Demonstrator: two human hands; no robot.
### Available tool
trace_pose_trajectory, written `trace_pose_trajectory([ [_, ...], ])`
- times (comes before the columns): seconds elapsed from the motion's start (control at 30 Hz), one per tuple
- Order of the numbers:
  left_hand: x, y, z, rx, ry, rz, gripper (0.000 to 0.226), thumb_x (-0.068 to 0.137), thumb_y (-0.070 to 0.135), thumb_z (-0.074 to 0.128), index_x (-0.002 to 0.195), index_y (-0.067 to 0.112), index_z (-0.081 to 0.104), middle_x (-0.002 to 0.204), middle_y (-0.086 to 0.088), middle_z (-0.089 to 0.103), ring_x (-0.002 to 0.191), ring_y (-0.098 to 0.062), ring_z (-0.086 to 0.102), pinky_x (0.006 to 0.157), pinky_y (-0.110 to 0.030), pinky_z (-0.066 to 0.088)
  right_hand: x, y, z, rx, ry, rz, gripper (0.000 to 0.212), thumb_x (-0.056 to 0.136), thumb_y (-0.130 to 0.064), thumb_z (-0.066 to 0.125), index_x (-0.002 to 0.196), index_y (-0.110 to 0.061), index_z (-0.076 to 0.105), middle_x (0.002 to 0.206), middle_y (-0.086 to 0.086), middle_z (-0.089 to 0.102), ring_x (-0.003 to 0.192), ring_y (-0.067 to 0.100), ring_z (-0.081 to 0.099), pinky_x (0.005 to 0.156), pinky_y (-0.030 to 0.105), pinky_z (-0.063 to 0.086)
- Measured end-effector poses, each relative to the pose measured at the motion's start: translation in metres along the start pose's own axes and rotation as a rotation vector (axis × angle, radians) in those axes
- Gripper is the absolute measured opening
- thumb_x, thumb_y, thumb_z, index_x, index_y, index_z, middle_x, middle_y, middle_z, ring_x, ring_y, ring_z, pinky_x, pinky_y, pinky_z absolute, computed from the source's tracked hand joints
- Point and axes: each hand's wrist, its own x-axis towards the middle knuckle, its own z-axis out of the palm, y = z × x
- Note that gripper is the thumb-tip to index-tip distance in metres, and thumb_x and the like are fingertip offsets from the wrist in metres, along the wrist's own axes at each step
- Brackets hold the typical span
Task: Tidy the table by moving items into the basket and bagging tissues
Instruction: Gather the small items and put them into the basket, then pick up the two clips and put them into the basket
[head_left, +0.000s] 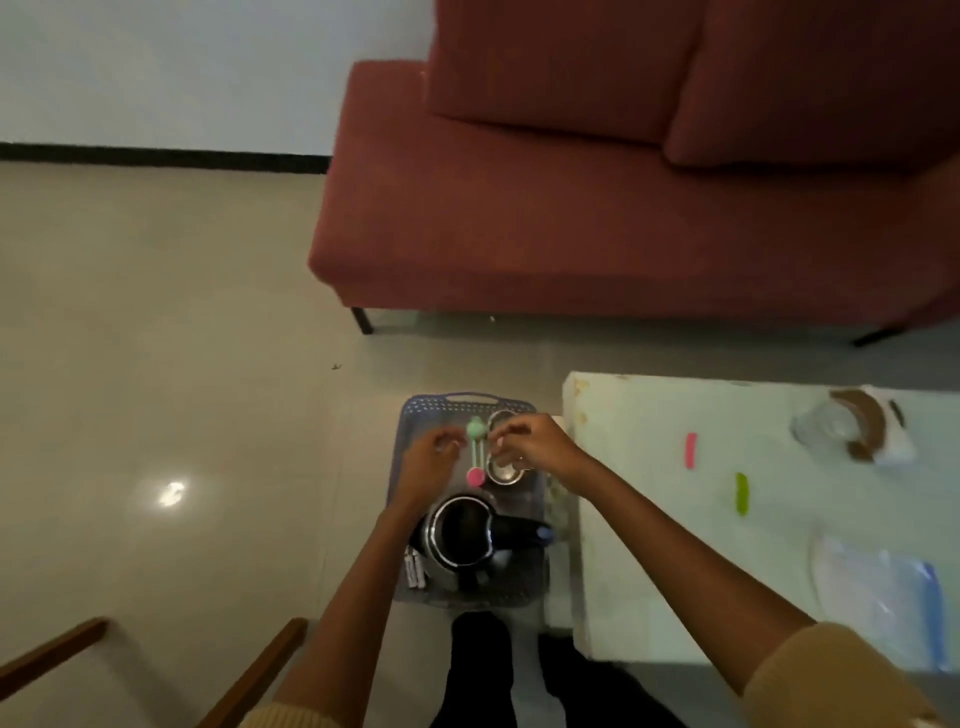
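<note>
One basket (418, 410), blue-grey perforated plastic, on floor just beside left edge of the pale table (649, 545); all places below taken from the basket.

Inside basket, counted:
- One black kettle (462, 538), near end, lid off or open, handle toward table side.
- Two small metal bowls: one (504, 470) mid-basket, one (501, 417) at far end, partly hidden behind right hand.
- Two round-headed sticks side by side: green head (476, 427) toward far end, pink head (475, 476) toward the kettle; kind of object not clear.
- Small dark items with white marks (415, 571) at near-left corner, count not clear.

Hands over far half of basket:
- Left hand (428, 460) above left side, fingers curled loosely inward; contact with anything cannot be told, blur.
- Right hand (535, 441) above far-right part, thumb and fingers drawn together near the stick shafts and the bowl; whether anything is pinched cannot be told.

Right of basket, on table:
- One pink clip (691, 450).
- One green clip (742, 493).
- One clear plastic bag with blue edge (878, 597), lying flat, near side.
- One crumpled whitish heap with a brown curved piece (857, 428), far right, blurred.

Beyond basket: one red sofa (597, 208).
</note>
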Motion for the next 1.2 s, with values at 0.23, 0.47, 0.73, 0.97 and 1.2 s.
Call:
trace_pose_trajectory([
  [0.23, -0.020, 0.059, 0.065, -0.058, -0.175, 0.156, 0.024, 0.090, -0.003, 0.047, 0.100, 0.010, 0.065, 0.096, -0.010, 0.067, 0.090, -0.028, 0.064, 0.087, -0.040, 0.049, -0.086, 0.047, -0.087, 0.265, 0.292, 0.072, 0.017, 0.089, -0.001, 0.048, 0.090, -0.006, 0.064, 0.080, 0.009, 0.067, 0.066, 0.018, 0.063, 0.064, 0.025, 0.049],
  [0.47, -0.056, 0.107, 0.163, -0.059, -0.345, 0.200, 0.026, 0.091, -0.009, 0.041, 0.110, -0.006, 0.059, 0.096, -0.014, 0.063, 0.080, -0.010, 0.061, 0.065, -0.009, 0.051, -0.126, 0.096, -0.154, 0.398, 0.393, 0.059, 0.021, 0.092, -0.005, 0.045, 0.086, -0.012, 0.064, 0.086, 0.011, 0.068, 0.070, 0.021, 0.066, 0.063, 0.024, 0.051],
  [0.73, -0.110, 0.148, 0.309, 0.060, -0.395, 0.079, 0.023, 0.093, 0.002, 0.044, 0.107, 0.007, 0.061, 0.096, -0.004, 0.065, 0.073, -0.008, 0.061, 0.061, -0.020, 0.044, -0.172, 0.184, -0.267, 0.406, 0.371, 0.115, 0.018, 0.090, -0.004, 0.045, 0.088, -0.008, 0.062, 0.075, 0.008, 0.065, 0.062, 0.019, 0.061, 0.057, 0.023, 0.045],
  [0.97, -0.112, 0.173, 0.362, 0.114, -0.319, 0.061, 0.025, 0.091, 0.001, 0.044, 0.105, 0.006, 0.064, 0.095, -0.005, 0.068, 0.071, -0.009, 0.063, 0.055, -0.006, 0.044, -0.163, 0.242, -0.320, 0.352, 0.400, 0.245, 0.017, 0.086, -0.003, 0.049, 0.076, -0.010, 0.061, 0.068, 0.009, 0.062, 0.054, 0.019, 0.057, 0.050, 0.020, 0.042],
  [1.2, -0.065, 0.156, 0.397, 0.073, -0.276, -0.077, 0.025, 0.088, -0.002, 0.043, 0.099, 0.007, 0.064, 0.080, 0.001, 0.066, 0.058, -0.002, 0.060, 0.054, -0.014, 0.042, -0.099, 0.305, -0.344, 0.117, 0.485, 0.292, 0.028, 0.080, -0.004, 0.046, 0.057, -0.017, 0.055, 0.065, 0.009, 0.060, 0.052, 0.020, 0.056, 0.051, 0.025, 0.042],
])
